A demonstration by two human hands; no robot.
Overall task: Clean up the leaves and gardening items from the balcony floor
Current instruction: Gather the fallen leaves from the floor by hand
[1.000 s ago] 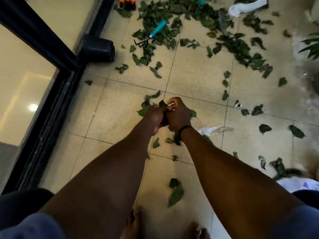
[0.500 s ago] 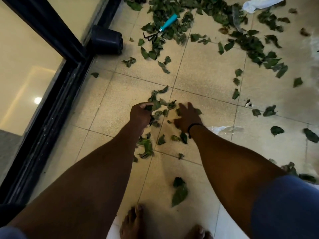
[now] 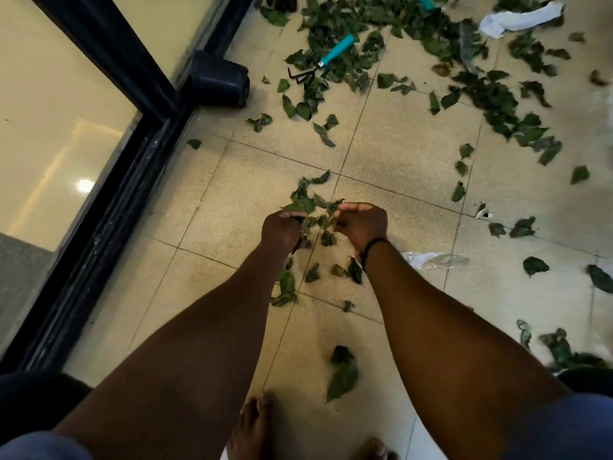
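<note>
Many leaves [image 3: 491,94] litter beige floor tiles [image 3: 398,154].

Speckled matt floor tiles [image 3: 408,154]; plastic-handled metal rake [image 3: 320,63].

green leaves [image 3: 497,104], teal-handled rake [image 3: 326,58], black pot [image 3: 220,79], beige tiles [image 3: 398,154].

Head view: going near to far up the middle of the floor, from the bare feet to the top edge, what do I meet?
Bare feet → large lone leaf → both hands, left hand and right hand, gripping a bunch of leaves → teal-handled hand rake → dense leaf pile.
</note>
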